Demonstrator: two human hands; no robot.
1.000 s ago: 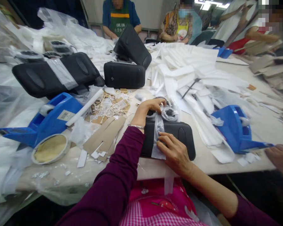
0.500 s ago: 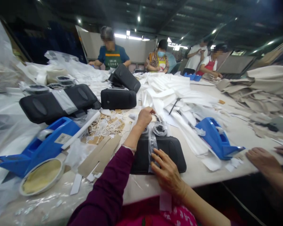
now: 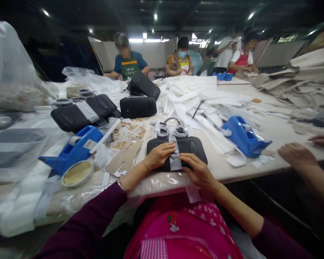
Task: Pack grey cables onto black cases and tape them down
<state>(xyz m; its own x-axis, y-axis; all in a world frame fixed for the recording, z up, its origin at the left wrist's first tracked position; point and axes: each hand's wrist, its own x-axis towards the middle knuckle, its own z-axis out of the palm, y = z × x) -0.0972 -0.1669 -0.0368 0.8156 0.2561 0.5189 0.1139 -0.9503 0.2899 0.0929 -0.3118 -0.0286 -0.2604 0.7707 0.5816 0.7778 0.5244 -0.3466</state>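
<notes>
A black case (image 3: 196, 145) lies flat at the table's front edge, with a pale wrap band (image 3: 175, 163) across its middle. Two coiled cables (image 3: 162, 132) in clear plastic sit against its far side. My left hand (image 3: 160, 155) rests on the case's left half, fingertips at the band. On the right half lies my right hand (image 3: 197, 169), fingers spread and touching the band's right edge. Neither hand is gripping anything.
Blue tape dispensers stand left (image 3: 79, 149) and right (image 3: 243, 136). A round tape roll (image 3: 77, 173), tags with strings (image 3: 128, 133) and more black cases (image 3: 83, 112) lie left. White sheets (image 3: 191, 90) are heaped beyond. A co-worker's hand (image 3: 297, 154) is at right.
My left hand has come down from the cables onto the case beside the band. My right hand stays on the case's right part. The view has shifted, showing more of the apron.
</notes>
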